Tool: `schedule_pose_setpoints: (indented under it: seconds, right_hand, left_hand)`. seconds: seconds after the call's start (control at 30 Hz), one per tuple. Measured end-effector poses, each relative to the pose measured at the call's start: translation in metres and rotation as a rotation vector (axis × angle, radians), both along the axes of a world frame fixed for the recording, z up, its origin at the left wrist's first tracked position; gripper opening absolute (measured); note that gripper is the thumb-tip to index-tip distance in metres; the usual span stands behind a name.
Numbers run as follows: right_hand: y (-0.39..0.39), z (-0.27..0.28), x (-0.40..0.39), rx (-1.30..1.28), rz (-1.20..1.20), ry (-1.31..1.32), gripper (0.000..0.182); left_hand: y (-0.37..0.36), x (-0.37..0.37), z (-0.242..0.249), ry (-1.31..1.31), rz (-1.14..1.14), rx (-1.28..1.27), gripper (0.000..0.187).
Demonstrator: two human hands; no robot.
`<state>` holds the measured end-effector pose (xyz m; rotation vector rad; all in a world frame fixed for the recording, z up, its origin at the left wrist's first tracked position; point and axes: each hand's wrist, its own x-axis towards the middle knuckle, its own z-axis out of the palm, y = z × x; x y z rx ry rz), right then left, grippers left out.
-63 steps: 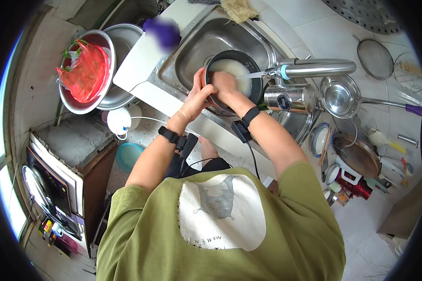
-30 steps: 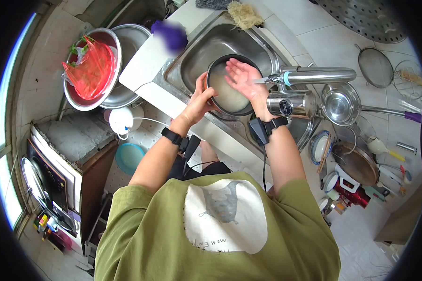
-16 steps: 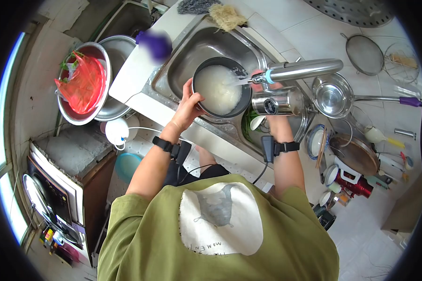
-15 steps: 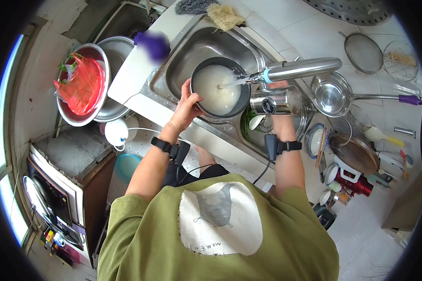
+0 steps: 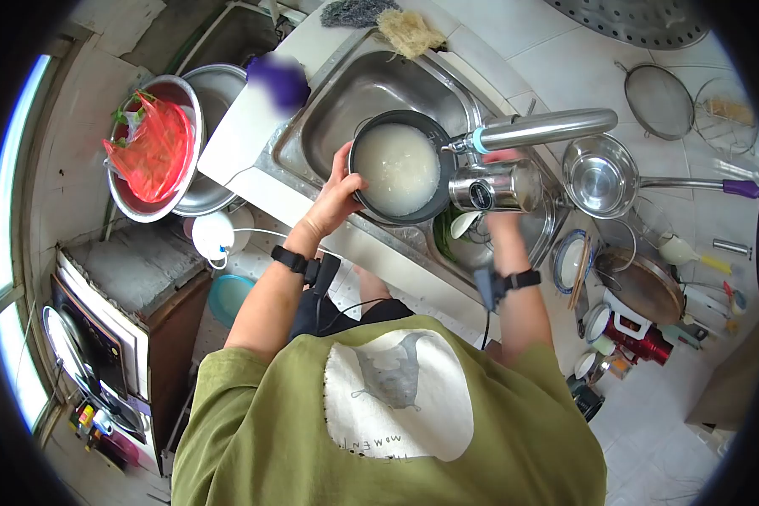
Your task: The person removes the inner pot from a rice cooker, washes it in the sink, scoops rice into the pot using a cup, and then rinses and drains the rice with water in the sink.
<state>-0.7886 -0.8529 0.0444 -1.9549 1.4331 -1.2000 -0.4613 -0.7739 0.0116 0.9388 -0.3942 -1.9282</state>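
A dark round pot (image 5: 440,187) with cloudy whitish liquid (image 5: 396,170) is held over the double sink (image 5: 329,110). My left hand (image 5: 342,196) grips its near-left rim, thumb over the edge. My right hand (image 5: 503,158) is at the faucet (image 5: 548,128), mostly hidden behind the shiny metal cylinder (image 5: 496,187) on it; its fingers are hidden. No water stream shows from the spout. In the right basin, beside the pot, lie green leaves (image 5: 445,236) and a white spoon (image 5: 464,223).
Left of the sink, a metal bowl (image 5: 196,160) holds a red plastic bag (image 5: 156,148). A purple object (image 5: 285,84) sits on the counter edge. To the right are a saucepan (image 5: 600,177), a strainer (image 5: 659,101), a blue-rimmed bowl (image 5: 570,263) and a pan (image 5: 645,287).
The water stream into the pot has stopped, and the liquid's surface is calmer. The pot has moved slightly down, and my right forearm has shifted a little.
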Motion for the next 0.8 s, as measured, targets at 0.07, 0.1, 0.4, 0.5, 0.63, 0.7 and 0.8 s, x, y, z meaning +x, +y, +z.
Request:
schedule_pose_setpoints:
  seconds: [0.07, 0.1, 0.4, 0.5, 0.63, 0.7, 0.8]
  right_hand:
    - [0.027, -0.014, 0.070, 0.387, 0.255, -0.165, 0.016]
    - [0.027, -0.005, 0.101, 0.331, 0.428, 0.082, 0.021]
    - [-0.013, -0.028, 0.151, 0.163, 0.393, 0.994, 0.051]
    - [-0.004, 0.006, 0.147, 0.618, 0.351, 0.950, 0.056]
    - [0.019, -0.005, 0.146, 0.796, 0.371, 0.917, 0.061]
    - [0.022, -0.027, 0.152, 0.884, 0.596, 0.596, 0.059]
    - [0.022, -0.039, 0.170, 0.899, 0.600, 0.224, 0.052]
  left_hand:
    - [0.002, 0.001, -0.001, -0.014, -0.017, 0.003, 0.089]
    - [0.002, 0.001, -0.003, -0.008, -0.029, -0.012, 0.090]
    - [0.002, 0.002, -0.012, 0.044, 0.011, 0.034, 0.088]
    - [0.000, 0.001, -0.006, 0.040, 0.014, 0.038, 0.087]
    - [-0.001, 0.000, -0.004, -0.034, -0.013, 0.042, 0.089]
    - [-0.001, 0.000, -0.004, -0.044, -0.030, 0.046, 0.090]
    - [-0.001, 0.000, -0.004, -0.048, -0.025, 0.046, 0.088]
